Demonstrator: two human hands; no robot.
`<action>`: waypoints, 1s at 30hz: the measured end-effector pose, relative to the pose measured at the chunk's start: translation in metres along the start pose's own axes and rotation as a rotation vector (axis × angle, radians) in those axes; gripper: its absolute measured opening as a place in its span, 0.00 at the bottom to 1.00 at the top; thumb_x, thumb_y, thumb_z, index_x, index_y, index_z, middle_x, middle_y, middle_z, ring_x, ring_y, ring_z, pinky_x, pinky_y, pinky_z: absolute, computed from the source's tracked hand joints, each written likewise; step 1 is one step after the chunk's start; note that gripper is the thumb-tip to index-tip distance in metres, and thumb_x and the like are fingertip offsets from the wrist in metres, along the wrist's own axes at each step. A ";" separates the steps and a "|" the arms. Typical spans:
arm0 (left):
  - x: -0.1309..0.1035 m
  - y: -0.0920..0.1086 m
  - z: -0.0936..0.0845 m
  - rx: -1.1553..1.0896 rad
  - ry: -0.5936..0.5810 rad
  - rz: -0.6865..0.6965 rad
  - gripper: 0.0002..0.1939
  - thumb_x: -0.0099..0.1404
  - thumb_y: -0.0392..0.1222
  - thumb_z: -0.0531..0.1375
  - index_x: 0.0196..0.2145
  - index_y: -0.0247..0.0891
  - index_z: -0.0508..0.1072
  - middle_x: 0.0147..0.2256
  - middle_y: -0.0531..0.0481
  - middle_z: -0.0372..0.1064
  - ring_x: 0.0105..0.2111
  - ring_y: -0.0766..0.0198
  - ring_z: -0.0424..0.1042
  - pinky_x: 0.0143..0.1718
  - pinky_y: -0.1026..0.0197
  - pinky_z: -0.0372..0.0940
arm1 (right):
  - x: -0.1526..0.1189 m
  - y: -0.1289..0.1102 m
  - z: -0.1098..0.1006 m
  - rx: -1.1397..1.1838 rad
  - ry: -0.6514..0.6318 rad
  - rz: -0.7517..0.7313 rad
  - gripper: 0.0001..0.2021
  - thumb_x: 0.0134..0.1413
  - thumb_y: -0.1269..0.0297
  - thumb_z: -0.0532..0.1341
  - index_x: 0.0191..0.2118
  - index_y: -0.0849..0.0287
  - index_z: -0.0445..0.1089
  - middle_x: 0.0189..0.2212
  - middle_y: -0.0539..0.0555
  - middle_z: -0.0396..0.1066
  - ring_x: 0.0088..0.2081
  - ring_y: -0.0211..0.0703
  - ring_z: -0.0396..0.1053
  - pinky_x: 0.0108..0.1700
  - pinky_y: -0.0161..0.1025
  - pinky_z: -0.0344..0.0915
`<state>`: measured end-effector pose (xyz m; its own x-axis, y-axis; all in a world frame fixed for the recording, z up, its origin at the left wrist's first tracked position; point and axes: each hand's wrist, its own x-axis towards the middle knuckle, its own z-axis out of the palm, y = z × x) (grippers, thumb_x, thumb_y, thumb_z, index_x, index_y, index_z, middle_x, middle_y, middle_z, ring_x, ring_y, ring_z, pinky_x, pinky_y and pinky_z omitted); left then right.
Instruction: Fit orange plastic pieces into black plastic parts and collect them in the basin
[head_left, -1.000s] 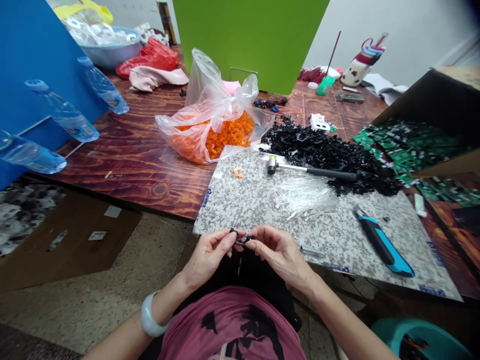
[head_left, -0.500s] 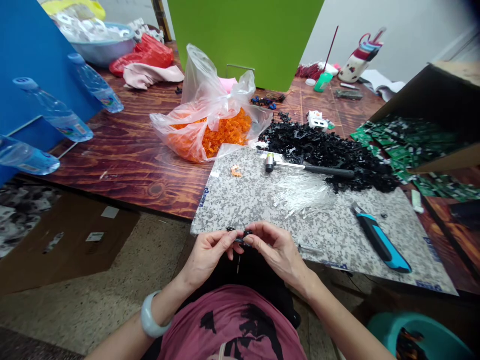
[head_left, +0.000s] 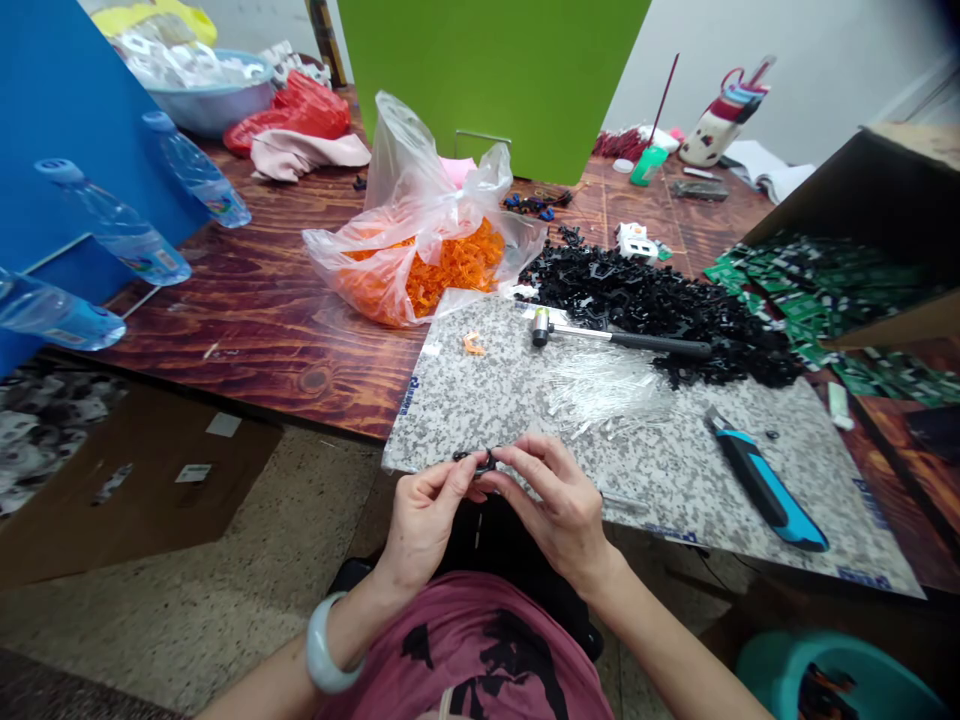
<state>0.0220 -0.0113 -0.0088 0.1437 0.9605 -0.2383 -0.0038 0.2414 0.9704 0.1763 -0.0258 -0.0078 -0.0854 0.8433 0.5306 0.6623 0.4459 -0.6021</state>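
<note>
A small black plastic part (head_left: pixel 486 462) is pinched between my two hands at the near edge of the speckled board (head_left: pixel 450 420). My left hand (head_left: pixel 431 505) closes thumb and fingers on its left end. From the right, my right hand (head_left: pixel 555 500) grips the other end; fingers cover much of the part. Beyond the hands lie a bundle of thin clear strips (head_left: pixel 600 385) and a small hammer (head_left: pixel 622 338) with a black handle. A single orange piece (head_left: pixel 473 344) rests at the board's left.
Black parts (head_left: pixel 660 300) are heaped behind the hammer, beside a plastic bag of orange pieces (head_left: pixel 450 265). A blue-and-black utility knife (head_left: pixel 769 485) lies at right. Green circuit boards (head_left: pixel 810 290) spill from a box. Water bottles (head_left: pixel 112 225) lean at left; a teal bucket (head_left: pixel 772 670) stands below.
My right-hand fingers have shifted slightly left over the black part, and my left wrist has moved a little to the right. The part stays between both hands.
</note>
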 end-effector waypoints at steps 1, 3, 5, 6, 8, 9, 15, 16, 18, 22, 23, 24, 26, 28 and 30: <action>0.000 0.000 0.001 0.007 0.005 0.009 0.13 0.62 0.45 0.60 0.36 0.34 0.80 0.26 0.49 0.78 0.28 0.62 0.74 0.34 0.63 0.68 | 0.000 0.000 0.000 -0.005 0.000 -0.001 0.09 0.57 0.68 0.60 0.44 0.55 0.69 0.37 0.57 0.68 0.39 0.43 0.68 0.40 0.41 0.70; -0.001 0.000 0.002 0.027 0.015 0.026 0.13 0.62 0.45 0.60 0.36 0.34 0.81 0.27 0.49 0.78 0.28 0.62 0.74 0.34 0.63 0.68 | -0.001 -0.001 0.000 -0.004 -0.003 0.006 0.06 0.57 0.69 0.60 0.41 0.56 0.69 0.36 0.57 0.68 0.39 0.43 0.68 0.40 0.40 0.69; -0.001 0.002 0.002 0.047 0.024 0.039 0.12 0.62 0.44 0.60 0.35 0.35 0.81 0.26 0.50 0.78 0.28 0.62 0.74 0.35 0.64 0.68 | 0.000 -0.003 -0.001 0.016 -0.023 0.020 0.03 0.57 0.70 0.59 0.38 0.57 0.68 0.34 0.56 0.68 0.37 0.41 0.68 0.39 0.38 0.69; -0.001 0.003 0.003 0.053 0.029 0.044 0.12 0.62 0.44 0.60 0.35 0.35 0.81 0.26 0.50 0.78 0.28 0.62 0.75 0.35 0.64 0.68 | 0.000 -0.005 -0.001 0.028 -0.037 0.025 0.02 0.58 0.71 0.59 0.37 0.58 0.67 0.33 0.55 0.68 0.35 0.41 0.68 0.37 0.37 0.69; -0.001 0.006 0.003 0.053 0.038 0.057 0.12 0.62 0.44 0.60 0.33 0.34 0.81 0.27 0.50 0.78 0.29 0.61 0.75 0.36 0.63 0.68 | 0.001 -0.008 -0.002 0.036 -0.080 0.030 0.03 0.59 0.71 0.57 0.36 0.58 0.67 0.31 0.54 0.69 0.33 0.40 0.68 0.36 0.36 0.68; -0.001 0.008 0.004 0.048 0.042 0.065 0.12 0.62 0.43 0.60 0.33 0.34 0.81 0.28 0.49 0.79 0.30 0.60 0.75 0.36 0.63 0.68 | 0.001 -0.010 -0.002 0.034 -0.102 0.029 0.04 0.60 0.71 0.56 0.37 0.58 0.67 0.30 0.54 0.69 0.32 0.39 0.68 0.36 0.36 0.68; 0.000 0.014 0.005 0.062 0.044 0.104 0.11 0.62 0.42 0.60 0.31 0.34 0.81 0.30 0.50 0.79 0.33 0.60 0.75 0.36 0.64 0.67 | 0.003 -0.019 -0.001 0.004 -0.111 -0.003 0.06 0.61 0.71 0.54 0.38 0.58 0.68 0.29 0.54 0.70 0.31 0.40 0.68 0.34 0.36 0.67; 0.001 0.014 0.005 0.068 0.046 0.107 0.11 0.62 0.42 0.60 0.30 0.34 0.81 0.29 0.50 0.78 0.32 0.60 0.75 0.35 0.65 0.67 | 0.003 -0.020 0.000 -0.005 -0.104 -0.005 0.06 0.61 0.71 0.54 0.38 0.58 0.68 0.29 0.54 0.70 0.30 0.40 0.67 0.34 0.36 0.67; 0.001 0.014 0.005 0.078 0.055 0.112 0.11 0.61 0.42 0.60 0.30 0.34 0.81 0.27 0.51 0.77 0.31 0.61 0.74 0.34 0.65 0.67 | 0.003 -0.021 0.001 -0.017 -0.093 -0.004 0.06 0.61 0.72 0.54 0.37 0.58 0.67 0.28 0.54 0.69 0.30 0.40 0.67 0.33 0.36 0.66; 0.000 0.014 0.005 0.087 0.065 0.106 0.11 0.61 0.42 0.60 0.30 0.34 0.81 0.26 0.51 0.77 0.29 0.63 0.72 0.32 0.65 0.66 | 0.002 -0.024 0.003 -0.024 -0.083 0.006 0.06 0.61 0.72 0.53 0.36 0.58 0.66 0.27 0.54 0.69 0.30 0.40 0.67 0.33 0.36 0.66; 0.000 0.014 0.005 0.081 0.065 0.103 0.11 0.61 0.42 0.60 0.30 0.34 0.81 0.26 0.51 0.77 0.29 0.62 0.72 0.33 0.65 0.66 | 0.002 -0.025 0.003 -0.026 -0.082 0.009 0.06 0.61 0.72 0.53 0.35 0.59 0.66 0.27 0.54 0.70 0.29 0.40 0.67 0.33 0.36 0.66; 0.000 0.014 0.005 0.075 0.065 0.102 0.11 0.61 0.41 0.60 0.30 0.34 0.81 0.27 0.51 0.77 0.29 0.62 0.72 0.33 0.65 0.66 | 0.002 -0.025 0.004 -0.028 -0.084 0.012 0.06 0.61 0.73 0.53 0.35 0.59 0.66 0.27 0.54 0.70 0.29 0.40 0.67 0.32 0.36 0.66; 0.000 0.014 0.004 0.074 0.066 0.102 0.11 0.61 0.41 0.60 0.31 0.34 0.81 0.27 0.51 0.77 0.29 0.62 0.72 0.33 0.65 0.66 | 0.001 -0.026 0.005 -0.031 -0.088 0.020 0.06 0.61 0.73 0.53 0.34 0.59 0.66 0.26 0.54 0.69 0.28 0.40 0.67 0.32 0.36 0.66; 0.000 0.013 0.004 0.091 0.067 0.104 0.11 0.61 0.42 0.60 0.30 0.34 0.81 0.26 0.52 0.76 0.28 0.63 0.72 0.32 0.66 0.65 | 0.000 -0.026 0.006 -0.029 -0.093 0.025 0.07 0.61 0.72 0.52 0.34 0.59 0.66 0.26 0.54 0.69 0.28 0.40 0.67 0.32 0.36 0.66; 0.000 0.013 0.003 0.104 0.069 0.103 0.11 0.61 0.42 0.60 0.30 0.34 0.81 0.25 0.52 0.75 0.27 0.64 0.71 0.30 0.66 0.64 | 0.000 -0.026 0.008 -0.026 -0.093 0.028 0.07 0.62 0.72 0.52 0.34 0.59 0.66 0.26 0.53 0.69 0.28 0.40 0.67 0.31 0.35 0.66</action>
<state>0.0252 -0.0086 0.0038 0.0797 0.9876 -0.1356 0.0878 0.1286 0.9878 0.1535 -0.0355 0.0032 -0.1345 0.8803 0.4549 0.6841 0.4147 -0.6000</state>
